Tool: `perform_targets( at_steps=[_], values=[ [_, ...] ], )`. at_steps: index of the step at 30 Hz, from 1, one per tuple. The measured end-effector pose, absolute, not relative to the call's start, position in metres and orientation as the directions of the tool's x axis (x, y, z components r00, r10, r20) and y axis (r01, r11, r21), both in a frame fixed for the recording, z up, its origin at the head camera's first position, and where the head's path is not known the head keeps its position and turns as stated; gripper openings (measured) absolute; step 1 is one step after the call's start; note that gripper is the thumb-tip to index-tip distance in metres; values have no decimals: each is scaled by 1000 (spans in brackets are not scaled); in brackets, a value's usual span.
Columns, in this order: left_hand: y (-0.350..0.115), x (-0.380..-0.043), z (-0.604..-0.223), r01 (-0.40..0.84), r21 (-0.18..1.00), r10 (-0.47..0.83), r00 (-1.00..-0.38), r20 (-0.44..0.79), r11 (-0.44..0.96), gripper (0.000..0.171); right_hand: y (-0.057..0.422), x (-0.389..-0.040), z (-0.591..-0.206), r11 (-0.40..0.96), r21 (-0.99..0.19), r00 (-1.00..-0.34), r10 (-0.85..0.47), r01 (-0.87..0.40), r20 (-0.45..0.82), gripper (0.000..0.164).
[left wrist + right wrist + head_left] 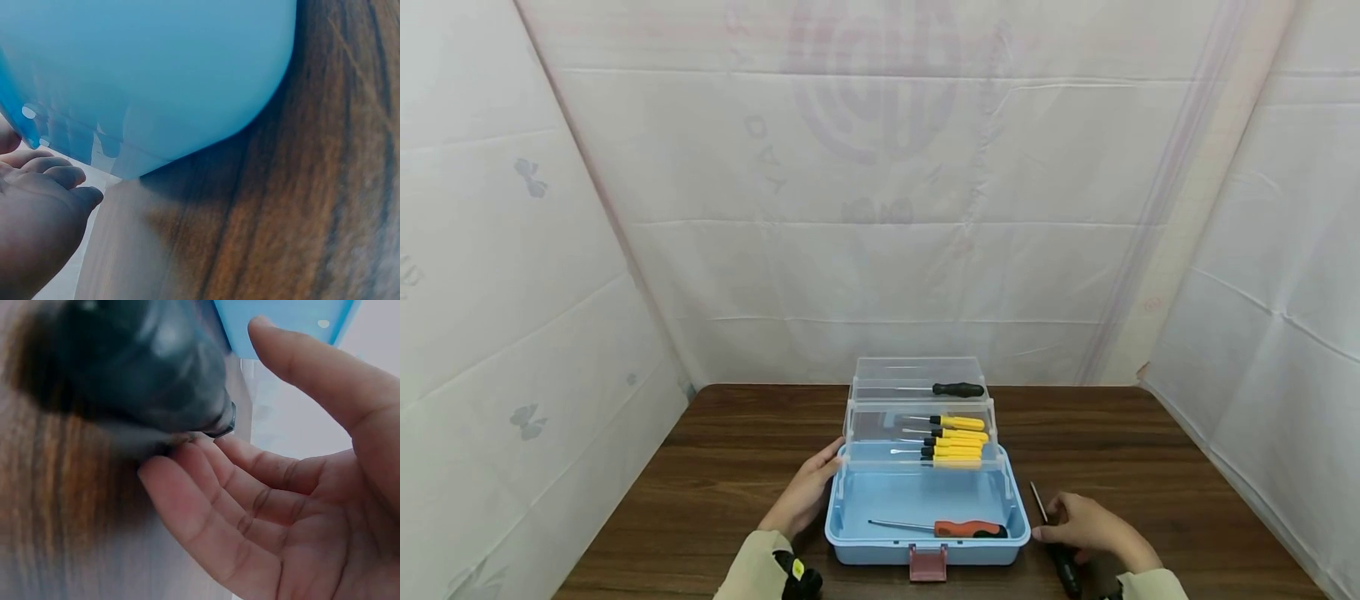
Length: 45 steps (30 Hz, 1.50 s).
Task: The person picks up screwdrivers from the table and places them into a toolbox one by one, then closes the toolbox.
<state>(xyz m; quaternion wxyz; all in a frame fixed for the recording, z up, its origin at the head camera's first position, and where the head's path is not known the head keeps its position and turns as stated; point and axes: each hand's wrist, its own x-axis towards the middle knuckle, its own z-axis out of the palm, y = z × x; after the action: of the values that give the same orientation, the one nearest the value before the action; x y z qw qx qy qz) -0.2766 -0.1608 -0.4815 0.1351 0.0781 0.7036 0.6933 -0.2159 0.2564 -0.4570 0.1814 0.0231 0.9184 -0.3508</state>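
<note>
A light blue toolbox [925, 553] stands on the table, its clear tiered trays raised at the back. My left hand [808, 492] rests at the box's left rim; in the left wrist view its fingers [50, 172] lie by the blue wall. On the table right of the box lies a screwdriver with a black handle [1064, 570], shaft pointing away. My right hand [1093, 527] is over it, and in the right wrist view the thumb stands apart and the fingers [187, 500] extend beside the dark handle [150, 362]. An orange-and-black screwdriver [966, 529] lies inside the box.
Several yellow-handled screwdrivers [958, 442] lie in the lower clear tray. Another black-handled screwdriver [958, 389] is in the upper tray. A reddish latch [928, 564] hangs at the box's front. White sheets [880, 275] surround the brown wooden table [730, 442].
</note>
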Motion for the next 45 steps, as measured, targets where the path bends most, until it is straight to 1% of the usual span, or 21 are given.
perform_targets(
  at_steps=[4,13,26,36,45],
  values=[
    [-160,-276,-481,-83,996,293,-952,-89,33,55,257,-212,-457,751,-639,-934,-86,169,-348,52],
    [-161,-276,-481,-78,996,300,-950,-84,30,55,259,-210,-459,724,-669,-928,-114,167,-354,40],
    [-161,-276,-481,-79,996,293,-952,-84,31,55,258,-207,-458,719,-662,-927,-66,212,-368,33],
    [-161,-276,-481,-74,997,299,-951,-81,32,55,261,-205,-460,711,-684,-941,-93,165,-325,28],
    [-161,-276,-481,-78,997,311,-947,-78,12,55,260,-206,-461,727,-670,-949,-85,150,-304,26]
  ],
)
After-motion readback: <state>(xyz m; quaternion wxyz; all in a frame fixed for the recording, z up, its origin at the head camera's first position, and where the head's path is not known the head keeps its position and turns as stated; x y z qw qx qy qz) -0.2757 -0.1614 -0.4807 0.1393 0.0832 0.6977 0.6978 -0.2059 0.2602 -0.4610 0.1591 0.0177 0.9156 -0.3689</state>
